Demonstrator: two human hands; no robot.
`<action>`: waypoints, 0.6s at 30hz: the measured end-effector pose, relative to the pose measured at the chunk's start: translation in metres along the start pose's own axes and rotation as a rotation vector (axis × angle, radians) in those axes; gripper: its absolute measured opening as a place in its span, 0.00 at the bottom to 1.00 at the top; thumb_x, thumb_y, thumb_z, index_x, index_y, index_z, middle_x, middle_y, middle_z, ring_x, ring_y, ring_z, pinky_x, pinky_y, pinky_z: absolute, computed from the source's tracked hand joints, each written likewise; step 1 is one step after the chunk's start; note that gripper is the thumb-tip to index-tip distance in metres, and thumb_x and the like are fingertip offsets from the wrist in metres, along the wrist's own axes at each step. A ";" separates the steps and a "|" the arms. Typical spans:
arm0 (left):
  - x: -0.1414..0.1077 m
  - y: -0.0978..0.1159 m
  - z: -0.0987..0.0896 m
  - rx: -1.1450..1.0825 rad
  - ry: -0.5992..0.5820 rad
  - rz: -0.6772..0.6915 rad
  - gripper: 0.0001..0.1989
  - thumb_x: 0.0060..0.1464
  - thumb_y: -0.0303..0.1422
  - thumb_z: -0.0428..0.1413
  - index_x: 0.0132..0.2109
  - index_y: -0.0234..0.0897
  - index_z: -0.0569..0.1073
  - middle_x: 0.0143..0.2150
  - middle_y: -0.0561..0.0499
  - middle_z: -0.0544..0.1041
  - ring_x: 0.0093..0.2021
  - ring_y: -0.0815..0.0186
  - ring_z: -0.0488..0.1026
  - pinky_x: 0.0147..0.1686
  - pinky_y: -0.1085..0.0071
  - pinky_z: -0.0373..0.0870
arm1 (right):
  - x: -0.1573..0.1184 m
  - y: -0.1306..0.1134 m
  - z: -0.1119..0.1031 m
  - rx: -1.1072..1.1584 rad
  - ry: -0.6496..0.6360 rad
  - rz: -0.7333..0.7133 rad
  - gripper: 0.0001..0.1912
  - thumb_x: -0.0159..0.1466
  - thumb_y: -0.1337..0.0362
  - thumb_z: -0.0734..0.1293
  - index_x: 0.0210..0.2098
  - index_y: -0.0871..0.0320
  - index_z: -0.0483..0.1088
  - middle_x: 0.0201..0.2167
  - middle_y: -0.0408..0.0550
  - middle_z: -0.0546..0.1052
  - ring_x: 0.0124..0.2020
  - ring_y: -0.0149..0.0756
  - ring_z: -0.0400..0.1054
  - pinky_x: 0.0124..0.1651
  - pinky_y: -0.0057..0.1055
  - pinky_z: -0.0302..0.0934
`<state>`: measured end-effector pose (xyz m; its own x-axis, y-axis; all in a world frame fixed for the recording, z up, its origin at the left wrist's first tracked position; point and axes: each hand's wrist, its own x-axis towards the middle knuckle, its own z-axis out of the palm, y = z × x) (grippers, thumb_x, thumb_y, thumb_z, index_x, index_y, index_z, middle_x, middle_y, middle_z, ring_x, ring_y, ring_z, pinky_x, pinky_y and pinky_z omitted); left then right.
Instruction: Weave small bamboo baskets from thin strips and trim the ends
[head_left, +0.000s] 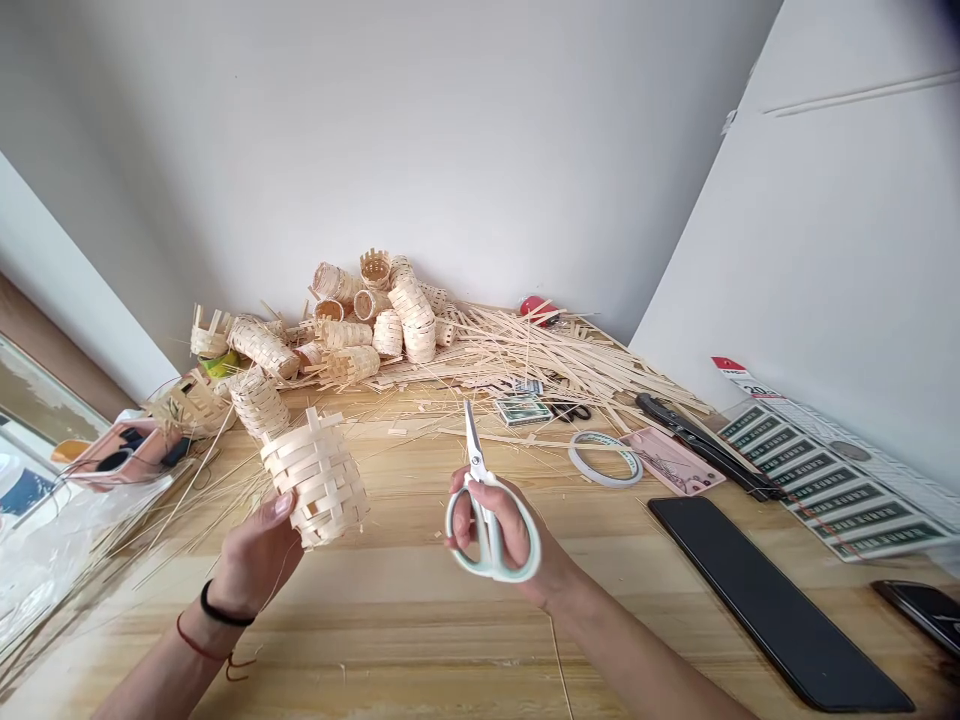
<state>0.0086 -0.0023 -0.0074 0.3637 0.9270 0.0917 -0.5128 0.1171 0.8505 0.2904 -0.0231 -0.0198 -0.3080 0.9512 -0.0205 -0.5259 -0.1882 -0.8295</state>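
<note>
My left hand [259,556] grips a small woven bamboo basket [316,480] from below, its thumb pressed on the side, with strip ends poking out at the rim. My right hand [491,530] holds a pair of scissors [484,510] with pale green handles, its fingers through the loops and the steel blades pointing up and away. The scissors stand apart from the basket, a short gap of air between them. Thin bamboo strips lie on the wooden table [420,660] beneath both hands.
A heap of woven baskets [375,330] and loose bamboo strips [540,355] lies at the back against the wall. Right of it are a tape roll [604,459], a black phone [772,600], a long black tool [705,445] and a printed sheet [832,480]. A plastic bag [52,540] sits left.
</note>
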 end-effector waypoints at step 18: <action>-0.001 0.000 0.002 0.012 0.054 -0.031 0.27 0.57 0.42 0.64 0.63 0.48 0.76 0.56 0.47 0.84 0.66 0.43 0.72 0.67 0.46 0.65 | 0.001 0.011 -0.009 -0.368 -0.115 -0.128 0.20 0.62 0.54 0.74 0.49 0.53 0.69 0.49 0.51 0.72 0.52 0.44 0.67 0.57 0.42 0.61</action>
<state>0.0096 -0.0040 -0.0062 0.3370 0.9408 0.0378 -0.4928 0.1420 0.8585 0.2916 -0.0224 -0.0338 -0.3562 0.9237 0.1410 -0.2531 0.0499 -0.9662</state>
